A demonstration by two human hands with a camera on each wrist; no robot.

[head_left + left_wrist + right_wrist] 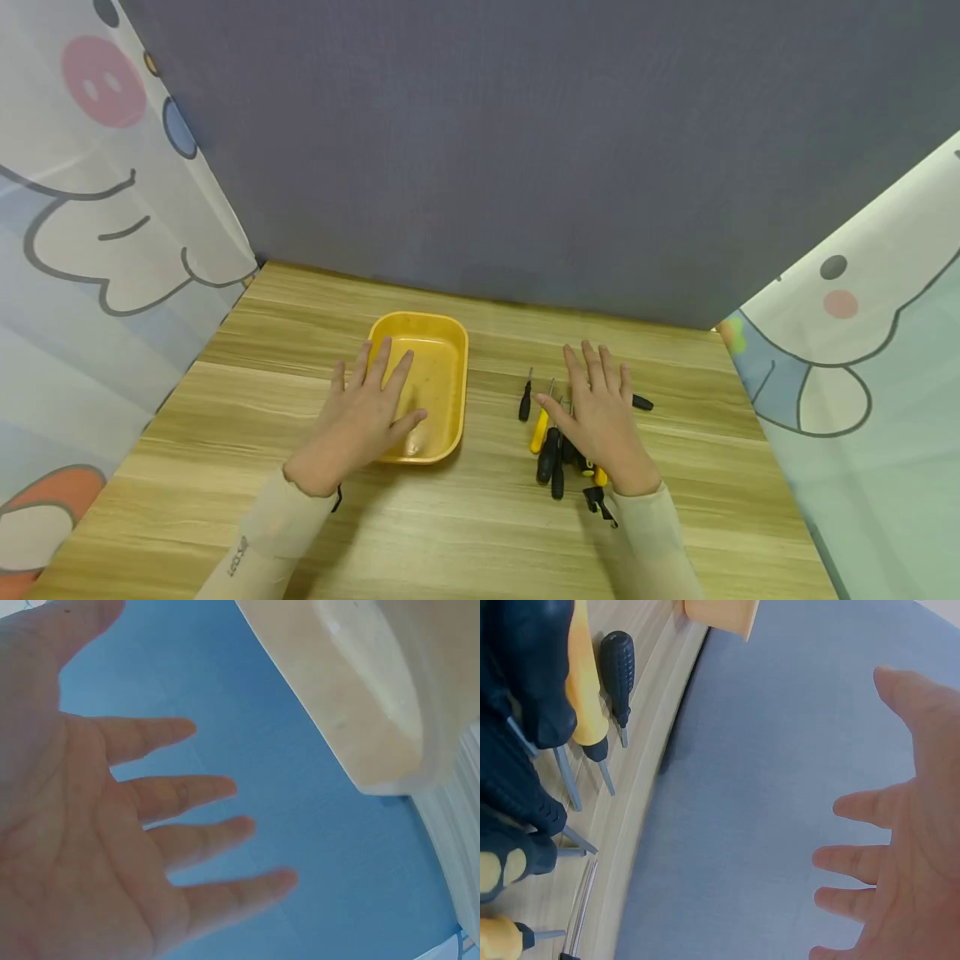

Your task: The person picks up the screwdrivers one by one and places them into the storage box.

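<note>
My left hand (360, 425) is spread above the left side of a yellow plastic tray (458, 392), holding nothing. The left wrist view shows its bare palm (75, 847) with the fingers apart and the tray's pale-looking wall (337, 697) beyond. Over a group of screwdrivers hovers my right hand (603, 417), fingers extended and nothing in its grasp. Among them are a small black screwdriver (525, 406), a yellow-handled screwdriver (539, 431) and a thick black-handled screwdriver (548, 457). Part of the group is hidden under the right hand.
The wood-grain table (480, 533) ends at a grey-blue panel (525, 167) at the back. A small black object (600, 502) lies near the right sleeve. Cartoon-printed curtains (825, 375) hang on both sides.
</note>
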